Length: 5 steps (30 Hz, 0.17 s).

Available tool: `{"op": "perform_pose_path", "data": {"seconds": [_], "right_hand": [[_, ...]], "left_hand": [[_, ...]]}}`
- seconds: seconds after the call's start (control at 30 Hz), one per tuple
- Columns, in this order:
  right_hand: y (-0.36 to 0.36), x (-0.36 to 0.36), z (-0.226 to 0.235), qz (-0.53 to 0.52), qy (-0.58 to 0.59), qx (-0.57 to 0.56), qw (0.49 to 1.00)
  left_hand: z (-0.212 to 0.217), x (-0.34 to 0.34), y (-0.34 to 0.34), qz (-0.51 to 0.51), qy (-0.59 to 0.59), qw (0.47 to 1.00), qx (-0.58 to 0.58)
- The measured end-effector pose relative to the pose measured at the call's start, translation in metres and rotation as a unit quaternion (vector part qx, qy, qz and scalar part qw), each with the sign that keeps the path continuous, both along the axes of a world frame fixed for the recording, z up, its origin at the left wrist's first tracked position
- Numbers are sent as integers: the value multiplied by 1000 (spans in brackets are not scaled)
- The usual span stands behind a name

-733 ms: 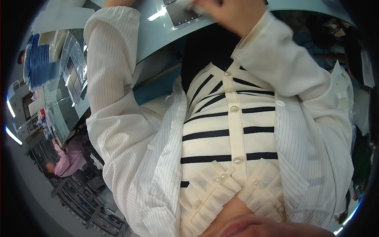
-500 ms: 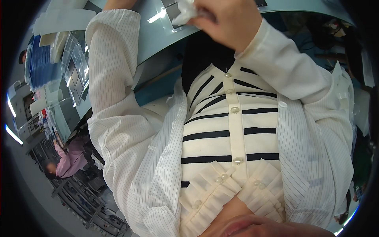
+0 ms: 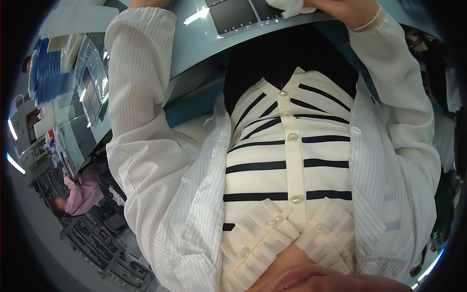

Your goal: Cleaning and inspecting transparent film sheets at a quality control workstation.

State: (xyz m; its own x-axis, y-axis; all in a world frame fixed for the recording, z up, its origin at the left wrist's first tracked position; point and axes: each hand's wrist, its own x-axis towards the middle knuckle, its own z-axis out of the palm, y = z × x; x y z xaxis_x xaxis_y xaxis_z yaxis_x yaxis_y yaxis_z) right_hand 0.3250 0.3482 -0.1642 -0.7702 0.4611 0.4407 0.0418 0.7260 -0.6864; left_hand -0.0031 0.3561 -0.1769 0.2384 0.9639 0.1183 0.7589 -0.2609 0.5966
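My right hand (image 3: 343, 9) is closed on a crumpled white cloth (image 3: 288, 7) at the top edge of the view. The cloth rests over part of a dark flat rectangular panel (image 3: 266, 10). Beside it, to the left, lies another dark glossy panel (image 3: 234, 18) with a row of small pale marks along its near edge. Only the wrist end of my left hand (image 3: 148, 3) shows; its fingers are cut off by the top edge, so what they touch is hidden.
The panels lie on a pale glossy table (image 3: 194, 48) with a curved near edge. To the left are a stack of blue sheets (image 3: 48, 73) and a clear plastic tray with dark panels (image 3: 92, 92). A person in pink (image 3: 85, 194) sits farther off at the left.
My right hand has moved right with the cloth, from over the left panel to the right one. The left panel now shows more fully. My left arm has hardly moved.
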Motion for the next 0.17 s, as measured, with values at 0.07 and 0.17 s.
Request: {"op": "perform_pose_path", "data": {"seconds": [0.07, 0.17], "right_hand": [[-11, -25, 4, 14, -59, 9, 998], [-16, -50, -5, 64, -25, 91, 994]], "left_hand": [[-6, -6, 3, -11, -14, 1000, -6], [-12, -12, 6, -19, -28, 999, 12]]}}
